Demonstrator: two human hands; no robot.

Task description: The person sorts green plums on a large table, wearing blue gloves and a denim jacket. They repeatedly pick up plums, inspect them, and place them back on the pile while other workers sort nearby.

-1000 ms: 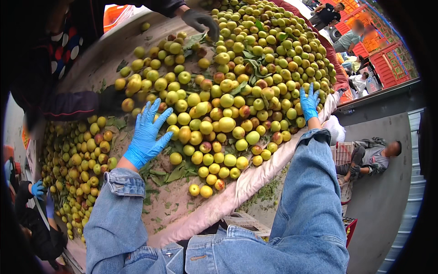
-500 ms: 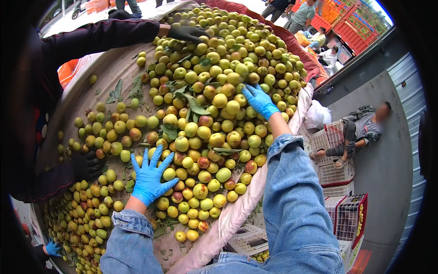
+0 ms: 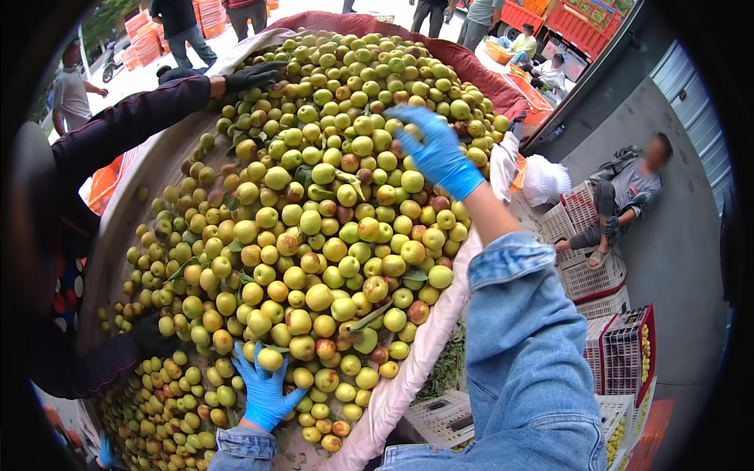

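Small round yellow-green fruits (image 3: 320, 297), some blushed reddish brown, lie heaped with loose leaves on a cloth-covered table with a pale padded rim (image 3: 440, 334). My left hand (image 3: 267, 396), in a blue glove, is open at the near side of the heap. Its spread fingers touch the fruits, one of them against the fingertips. My right hand (image 3: 440, 153), gloved in blue too, is open over the right part of the heap with nothing in it; whether its fingertips touch fruit I cannot tell.
Across the left side reach a co-worker's dark sleeves, with black-gloved hands (image 3: 255, 76) at the heap's far and left edges. Another blue-gloved hand (image 3: 106, 451) shows at lower left. White crates (image 3: 593, 275) stand at right near a seated person (image 3: 628, 188). Red crates (image 3: 577, 31) are behind.
Fruits have spread down and left, covering cloth that was bare. My right hand has lifted and moved away from me; my left hand is lower and nearer. The co-worker's arms have shifted.
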